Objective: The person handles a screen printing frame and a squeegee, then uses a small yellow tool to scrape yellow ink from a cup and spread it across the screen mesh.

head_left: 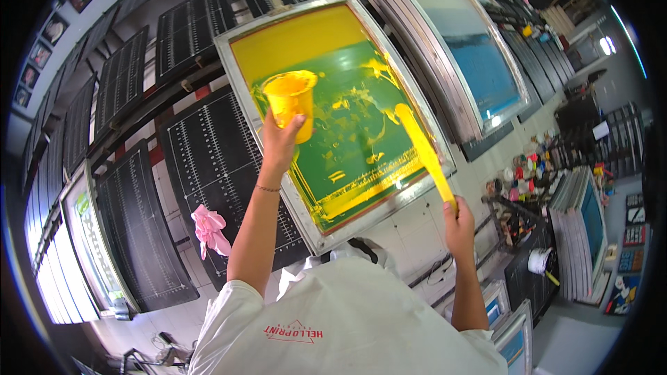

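Gripping a yellow cup [290, 102] and a yellow spatula [426, 153] at opposite sides of the framed screen [323, 170].
From my distant view, my left hand [281, 142] wraps the cup over the screen's left side; my right hand [459, 228], just outside its lower right corner, closes on the spatula's handle end. The relation I judge decisive: the spatula's long axis slants up and left from those fingers, its far end over the screen's right half, with the cup farther left, across the screen's middle. I cannot tell whether that end touches the screen.
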A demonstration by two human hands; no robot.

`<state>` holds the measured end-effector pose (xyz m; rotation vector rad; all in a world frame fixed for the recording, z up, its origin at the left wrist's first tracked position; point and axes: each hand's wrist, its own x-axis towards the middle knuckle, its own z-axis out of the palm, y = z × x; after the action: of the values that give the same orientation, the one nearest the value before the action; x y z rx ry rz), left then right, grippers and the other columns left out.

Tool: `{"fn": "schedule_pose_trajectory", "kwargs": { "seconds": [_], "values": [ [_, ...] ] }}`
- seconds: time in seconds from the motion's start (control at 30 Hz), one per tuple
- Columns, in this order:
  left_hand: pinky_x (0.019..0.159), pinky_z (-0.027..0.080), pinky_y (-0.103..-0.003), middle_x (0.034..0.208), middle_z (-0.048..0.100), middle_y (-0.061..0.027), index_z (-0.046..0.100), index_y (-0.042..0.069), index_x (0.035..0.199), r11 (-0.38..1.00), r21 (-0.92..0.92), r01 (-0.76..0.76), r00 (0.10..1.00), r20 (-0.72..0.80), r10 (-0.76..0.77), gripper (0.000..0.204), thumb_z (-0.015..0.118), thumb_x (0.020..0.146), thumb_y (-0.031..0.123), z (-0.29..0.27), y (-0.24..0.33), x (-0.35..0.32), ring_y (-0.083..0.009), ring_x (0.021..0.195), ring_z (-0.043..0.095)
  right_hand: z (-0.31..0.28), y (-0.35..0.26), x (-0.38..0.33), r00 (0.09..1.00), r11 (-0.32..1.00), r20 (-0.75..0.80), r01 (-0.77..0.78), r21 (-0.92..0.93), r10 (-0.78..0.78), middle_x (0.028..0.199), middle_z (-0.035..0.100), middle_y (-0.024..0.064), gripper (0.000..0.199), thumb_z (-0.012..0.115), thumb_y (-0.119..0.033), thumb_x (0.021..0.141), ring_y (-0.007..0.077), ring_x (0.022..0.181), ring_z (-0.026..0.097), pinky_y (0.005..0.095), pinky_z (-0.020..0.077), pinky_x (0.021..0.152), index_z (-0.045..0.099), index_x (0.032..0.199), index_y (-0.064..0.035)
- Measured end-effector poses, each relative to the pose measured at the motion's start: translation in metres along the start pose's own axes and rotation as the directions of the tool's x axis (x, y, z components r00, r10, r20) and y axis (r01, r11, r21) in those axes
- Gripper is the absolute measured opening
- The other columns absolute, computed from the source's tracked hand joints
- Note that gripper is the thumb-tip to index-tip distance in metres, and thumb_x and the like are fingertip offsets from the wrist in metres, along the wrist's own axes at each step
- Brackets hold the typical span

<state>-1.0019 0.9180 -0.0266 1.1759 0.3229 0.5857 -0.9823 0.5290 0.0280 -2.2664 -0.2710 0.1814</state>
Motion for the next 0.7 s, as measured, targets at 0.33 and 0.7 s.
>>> {"fn": "schedule_pose_trajectory", "kwargs": {
  "seconds": [0.33, 0.7],
  "values": [
    [0.082, 0.058, -0.046, 0.117, 0.053, -0.0101, 0.037, 0.001, 0.130, 1.000, 0.025, -0.003, 1.000, 0.000, 0.003, 0.063, 0.068, 0.087, 0.035, -0.041, -0.035, -0.051, -0.0230, 0.102, 0.060, -0.064, 0.026, 0.017, 0.993, 0.983, -0.101, -0.073, -0.169, 0.056, 0.066, 0.049, 0.0047, 0.029, 0.050, -0.026, 0.096, 0.0127, 0.061, 0.046, 0.0295, 0.0369, 0.057, 0.058, 0.096, 0.0017],
    [0.084, 0.057, -0.048, 0.118, 0.052, -0.0109, 0.037, 0.000, 0.129, 0.999, 0.031, -0.037, 0.996, -0.079, 0.040, 0.067, 0.069, 0.085, 0.038, -0.038, -0.046, -0.088, -0.0246, 0.102, 0.059, -0.055, 0.033, 0.086, 0.975, 0.976, 0.102, -0.204, 0.077, 0.196, 0.073, 0.052, -0.0001, 0.034, 0.046, -0.039, 0.098, 0.0077, 0.060, 0.047, 0.0228, 0.0343, 0.050, 0.051, 0.102, -0.0053]
  ]
}}
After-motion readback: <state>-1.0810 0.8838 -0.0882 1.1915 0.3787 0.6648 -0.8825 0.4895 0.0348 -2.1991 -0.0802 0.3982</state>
